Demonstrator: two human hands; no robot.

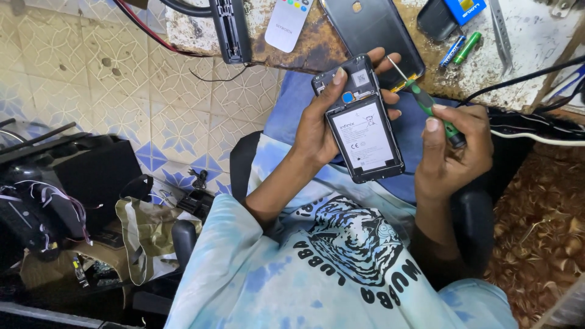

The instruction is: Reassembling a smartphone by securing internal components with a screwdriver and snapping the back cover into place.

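My left hand (322, 122) holds a black phone (361, 125) with its back cover off, so the white-labelled battery and inner frame show. My thumb rests on the phone's top left corner and my fingers wrap round its right side. My right hand (454, 149) grips a green-handled screwdriver (429, 103). Its thin metal shaft points up and left, with the tip just beyond the phone's top right corner. Both hands hover over my lap, in front of the workbench edge.
The worn, rust-stained workbench (536, 36) carries a black phone back cover (372, 27), a white remote (286, 21), a black strip-shaped part (230, 27), blue and green batteries (461, 49), tweezers (501, 33) and cables. Black equipment and wires (55, 189) lie on the tiled floor at left.
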